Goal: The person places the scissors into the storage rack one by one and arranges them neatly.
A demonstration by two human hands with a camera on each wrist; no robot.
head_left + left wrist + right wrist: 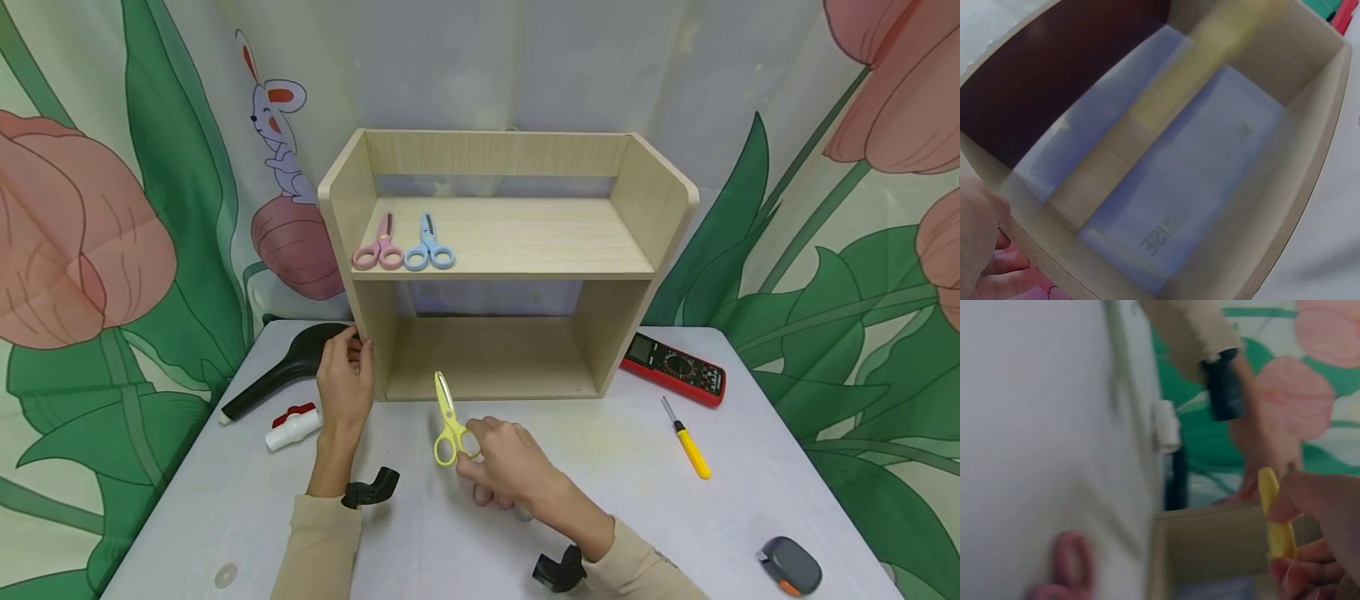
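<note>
In the head view my right hand (510, 462) pinches a pair of yellow scissors (446, 404) by a handle loop, blades pointing up towards the shelf. The right wrist view shows a yellow handle (1277, 528) between thumb and fingers. My left hand (347, 379) touches the outer left side of a two-level wooden shelf (491, 275); in the left wrist view its fingers (1007, 262) lie outside the panel. Pink scissors (379, 243) and blue scissors (429, 244) lie side by side on the upper board, at its left. Blurred pink loops (1072, 565) show below in the right wrist view.
Left of the shelf lie a black tapered object (288, 367) and a white pipe valve (294, 428) with a red handle. To the right are a red multimeter (675, 367), a yellow-handled screwdriver (692, 450) and a grey tape measure (791, 565). A patterned curtain hangs behind.
</note>
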